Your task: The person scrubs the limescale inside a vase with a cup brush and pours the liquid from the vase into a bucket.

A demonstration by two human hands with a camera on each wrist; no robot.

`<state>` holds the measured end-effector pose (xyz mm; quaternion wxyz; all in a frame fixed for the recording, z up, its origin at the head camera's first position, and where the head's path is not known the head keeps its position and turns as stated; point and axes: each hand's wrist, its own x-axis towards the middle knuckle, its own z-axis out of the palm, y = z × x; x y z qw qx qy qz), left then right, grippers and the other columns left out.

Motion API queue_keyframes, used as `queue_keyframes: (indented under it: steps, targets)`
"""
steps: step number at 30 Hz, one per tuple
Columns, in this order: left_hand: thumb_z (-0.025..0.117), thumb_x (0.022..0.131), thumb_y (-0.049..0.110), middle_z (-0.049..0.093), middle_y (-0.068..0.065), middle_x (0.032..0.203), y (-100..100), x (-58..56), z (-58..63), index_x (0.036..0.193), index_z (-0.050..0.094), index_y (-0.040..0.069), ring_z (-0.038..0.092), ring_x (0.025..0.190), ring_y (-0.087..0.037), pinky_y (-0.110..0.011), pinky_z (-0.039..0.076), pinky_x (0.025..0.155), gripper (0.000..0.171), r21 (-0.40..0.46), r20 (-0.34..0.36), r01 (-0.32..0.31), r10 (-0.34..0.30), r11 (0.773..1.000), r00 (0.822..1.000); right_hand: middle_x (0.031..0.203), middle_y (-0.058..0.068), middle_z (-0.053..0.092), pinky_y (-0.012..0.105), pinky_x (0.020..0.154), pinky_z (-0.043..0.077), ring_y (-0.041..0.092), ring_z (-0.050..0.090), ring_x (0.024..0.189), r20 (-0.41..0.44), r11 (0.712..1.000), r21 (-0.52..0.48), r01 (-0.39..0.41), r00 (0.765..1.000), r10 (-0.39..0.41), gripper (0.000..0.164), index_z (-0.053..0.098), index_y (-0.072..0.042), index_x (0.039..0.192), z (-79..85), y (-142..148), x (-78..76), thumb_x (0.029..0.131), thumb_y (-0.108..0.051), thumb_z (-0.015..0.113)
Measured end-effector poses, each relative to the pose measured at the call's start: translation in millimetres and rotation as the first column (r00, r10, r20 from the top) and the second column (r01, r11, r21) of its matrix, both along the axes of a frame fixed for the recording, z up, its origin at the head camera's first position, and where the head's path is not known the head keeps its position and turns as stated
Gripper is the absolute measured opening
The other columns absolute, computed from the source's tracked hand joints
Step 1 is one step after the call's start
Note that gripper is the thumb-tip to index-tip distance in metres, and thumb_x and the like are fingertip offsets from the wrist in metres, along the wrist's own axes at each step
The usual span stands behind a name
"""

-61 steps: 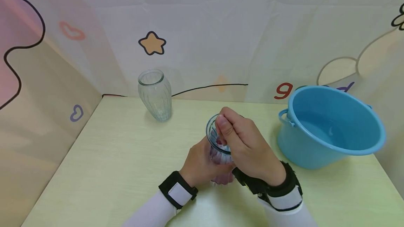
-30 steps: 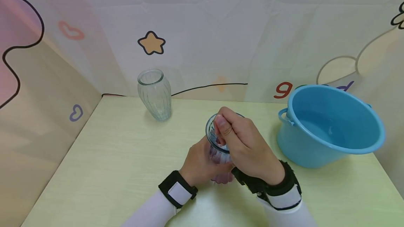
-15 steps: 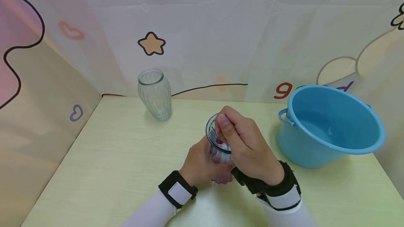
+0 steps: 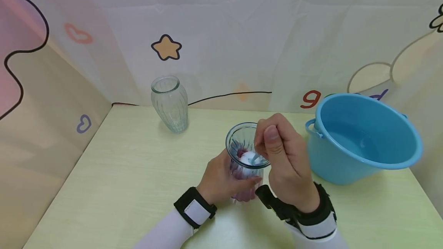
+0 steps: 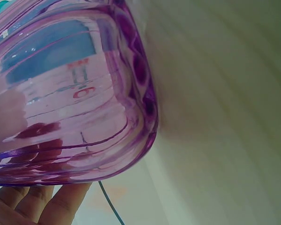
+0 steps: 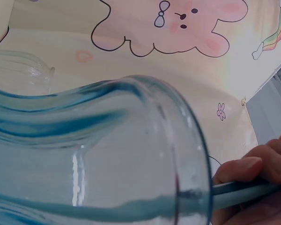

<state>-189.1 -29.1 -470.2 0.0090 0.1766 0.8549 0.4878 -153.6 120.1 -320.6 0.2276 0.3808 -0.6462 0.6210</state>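
My left hand grips a ribbed glass vase, bluish at the mouth and purple towards the base. In the left wrist view, fingertips show past the far side of the purple glass. My right hand, at the vase's right rim, holds the teal handle of what looks like a bottle brush. Its round white head sits down inside the vase. The right wrist view shows the handle running into the mouth behind clear glass; the hand's lower part is cut off there.
A second vase, clear and ribbed, stands at the back left of the pale table. A large blue bucket stands on the right, close beside my right hand. A printed cloth wall borders the back.
My right hand, earlier over the vase's mouth, has shifted right and a little up, uncovering the mouth and the white brush head inside. The left hand and vase stay in place.
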Motion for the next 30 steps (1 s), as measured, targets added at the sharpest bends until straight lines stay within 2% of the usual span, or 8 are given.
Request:
queue_keyframes:
  steps: [5,11,24,30]
  targets:
    - [0.087,0.074,0.062,0.069,0.016,0.113,-0.4,0.3,-0.7,0.133,0.049,0.035,0.066,0.104,-0.006,-0.034,0.057,0.093,0.075,-0.009,0.005,-0.004,0.004,1.0,1.0,0.071,0.003,0.036,0.026,0.053,0.032,0.013,0.035,0.062,0.004,1.0,-0.001,0.005,1.0,-0.005,0.029,0.049,0.005,0.091,0.5,-0.9,0.6,0.111,-0.014,0.039]
    - [0.086,0.074,0.062,0.068,0.017,0.117,-0.3,0.4,0.3,0.136,0.047,0.037,0.066,0.107,-0.006,-0.035,0.057,0.095,0.077,-0.011,0.024,0.004,-0.004,1.0,1.0,0.073,0.002,0.039,0.027,0.056,0.035,0.012,0.04,0.066,0.041,0.995,0.07,0.073,0.996,-0.076,0.027,0.048,0.005,0.091,-2.1,0.1,-4.0,0.111,-0.009,0.037]
    - [0.085,0.075,0.062,0.069,0.017,0.112,-0.8,0.1,-0.2,0.129,0.05,0.035,0.067,0.102,-0.005,-0.032,0.057,0.091,0.07,0.002,0.014,0.008,-0.008,1.0,1.0,0.071,0.005,0.04,0.032,0.052,0.037,0.018,0.041,0.063,0.149,0.987,0.154,0.034,0.987,-0.058,0.021,0.052,0.0,0.094,-5.6,-2.1,-13.2,0.11,-0.003,0.038]
    - [0.086,0.076,0.058,0.069,0.014,0.115,-0.7,-0.4,-1.0,0.132,0.05,0.033,0.067,0.104,-0.006,-0.033,0.057,0.093,0.071,-0.004,-0.01,0.011,-0.012,1.0,1.0,0.07,0.002,0.042,0.028,0.053,0.04,0.017,0.044,0.062,0.222,0.965,0.255,0.058,0.968,-0.116,0.02,0.052,-0.003,0.094,-7.9,-1.0,-14.1,0.111,-0.007,0.04]
